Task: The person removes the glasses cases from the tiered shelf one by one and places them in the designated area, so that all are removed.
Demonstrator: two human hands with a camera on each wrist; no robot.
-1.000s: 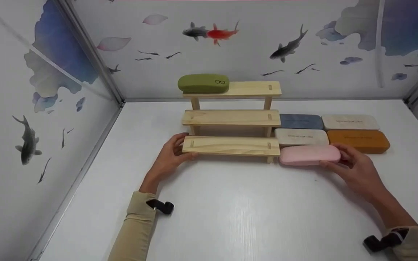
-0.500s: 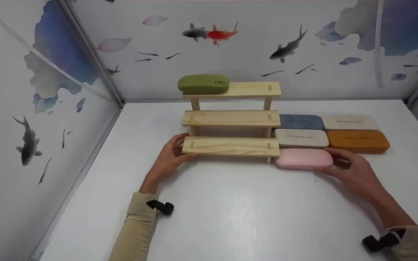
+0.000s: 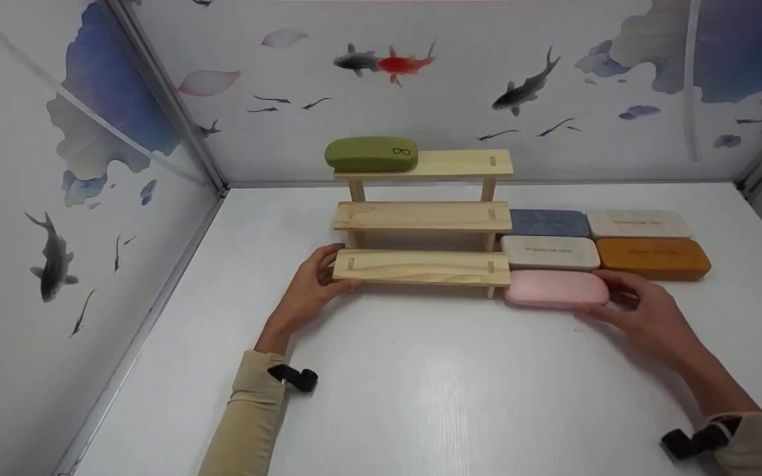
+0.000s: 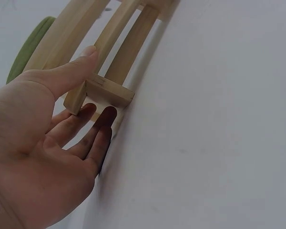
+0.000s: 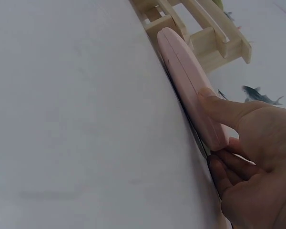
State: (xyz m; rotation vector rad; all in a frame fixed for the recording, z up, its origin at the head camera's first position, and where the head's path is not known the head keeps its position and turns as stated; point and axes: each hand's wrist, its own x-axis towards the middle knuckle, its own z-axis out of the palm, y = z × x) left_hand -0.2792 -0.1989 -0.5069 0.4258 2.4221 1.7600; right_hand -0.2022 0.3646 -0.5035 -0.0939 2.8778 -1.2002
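Note:
A three-tier wooden display rack (image 3: 421,267) stands at the middle of the table. My left hand (image 3: 311,284) holds the left end of its lowest shelf, the thumb (image 4: 74,74) at the edge and the fingers curled by the end. On the table at the rack's right front lies a pink glasses case (image 3: 556,289). My right hand (image 3: 649,317) grips that case's right end between the thumb (image 5: 224,109) and the fingers, which are partly hidden. A green glasses case (image 3: 371,154) with a glasses print rests on the top shelf, at the left.
Right of the rack lie a blue case (image 3: 548,223), two whitish cases, the nearer one (image 3: 550,252) beside the farther one's (image 3: 639,223) row, and an orange-brown case (image 3: 653,258). A wall (image 3: 447,112) with fish pictures stands behind.
My right hand has drawn the pink glasses case slightly toward me and to the left, then it barely shifts. The left hand and the rack stay in place.

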